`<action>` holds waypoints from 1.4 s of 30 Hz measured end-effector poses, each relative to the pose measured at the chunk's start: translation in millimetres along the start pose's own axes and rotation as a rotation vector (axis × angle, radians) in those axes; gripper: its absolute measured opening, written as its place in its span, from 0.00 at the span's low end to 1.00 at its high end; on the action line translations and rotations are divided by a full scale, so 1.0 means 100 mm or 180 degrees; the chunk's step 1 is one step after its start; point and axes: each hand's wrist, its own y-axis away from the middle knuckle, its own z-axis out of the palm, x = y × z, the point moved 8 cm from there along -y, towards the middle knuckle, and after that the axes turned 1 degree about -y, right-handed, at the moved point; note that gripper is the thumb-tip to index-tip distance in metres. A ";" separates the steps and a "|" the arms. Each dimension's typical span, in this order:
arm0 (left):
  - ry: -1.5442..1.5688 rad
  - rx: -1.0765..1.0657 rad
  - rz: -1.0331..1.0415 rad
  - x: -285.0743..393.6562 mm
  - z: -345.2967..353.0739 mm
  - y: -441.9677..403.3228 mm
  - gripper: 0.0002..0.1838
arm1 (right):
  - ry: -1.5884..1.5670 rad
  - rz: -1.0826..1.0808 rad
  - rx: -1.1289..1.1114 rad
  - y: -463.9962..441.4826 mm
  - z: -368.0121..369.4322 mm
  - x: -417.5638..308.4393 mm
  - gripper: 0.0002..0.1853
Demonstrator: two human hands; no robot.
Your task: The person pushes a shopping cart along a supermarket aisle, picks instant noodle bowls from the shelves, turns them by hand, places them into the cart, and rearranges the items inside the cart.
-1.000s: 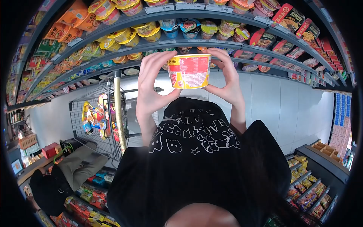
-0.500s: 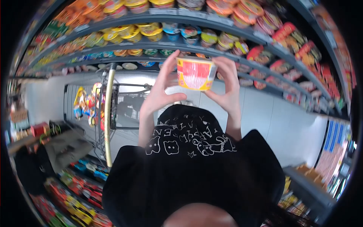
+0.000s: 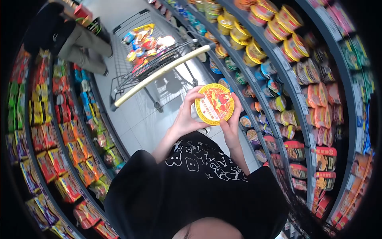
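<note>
Between my two hands is an instant noodle cup (image 3: 215, 104) with a round yellow lid, red and orange in its middle, turned up toward me. My left hand (image 3: 189, 113) grips its left side, fingers over the edge and thumb below. Around the right and lower rim, my right hand (image 3: 232, 121) is closed on the same cup. Just ahead of my hands stands a wire shopping cart (image 3: 137, 69) with a pale yellow handle. Several colourful packages (image 3: 147, 46) lie inside the cart.
Shelves of noodle cups and bowls (image 3: 254, 51) run along my right. On the left, another shelf holds bagged noodle packs (image 3: 67, 151). A person (image 3: 75, 38) in a dark top and khaki trousers stands by the left shelf, beyond the cart. Pale floor tiles (image 3: 139, 123) show between.
The view has swung left toward the cart. The noodle cup has tipped so its lid faces me instead of its side. Both hands still hold it.
</note>
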 end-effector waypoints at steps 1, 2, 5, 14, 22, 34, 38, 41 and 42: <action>-0.0137 0.0091 0.0265 0.06 -0.12 0.04 0.41 | 0.0340 0.0039 -0.0079 -0.05 0.09 0.07 0.39; -0.0280 0.0162 0.0527 0.12 -0.24 0.07 0.41 | 0.0329 0.0067 -0.0138 -0.10 0.19 0.13 0.39; -0.0134 0.0211 0.0379 0.13 -0.61 0.12 0.51 | 0.0404 0.0109 -0.0023 -0.21 0.51 0.33 0.34; -0.0277 -0.0638 -0.0651 -0.37 -2.09 0.05 0.35 | 0.0155 -0.0358 0.1136 -0.50 1.60 1.01 0.23; 0.0917 -0.1158 -0.1385 -0.82 -2.91 -0.17 0.29 | 0.0156 -0.0874 0.1790 -0.80 2.53 1.49 0.22; 0.1463 -0.0641 -0.2863 -3.81 -3.26 -1.13 0.19 | 0.3750 0.0407 0.2797 -0.72 2.36 2.10 0.35; 0.1752 -0.0472 -0.3227 -5.10 -2.97 -1.59 0.18 | 0.2169 -0.0032 0.3772 -0.52 2.29 2.24 0.37; 0.1402 -0.0226 -0.3503 -5.51 -2.85 -1.82 0.20 | 0.2498 0.0099 0.4153 -0.39 2.34 2.34 0.38; 0.1465 -0.0340 -0.3533 -5.55 -2.78 -1.90 0.20 | 0.2335 0.0245 0.4309 -0.37 2.35 2.34 0.39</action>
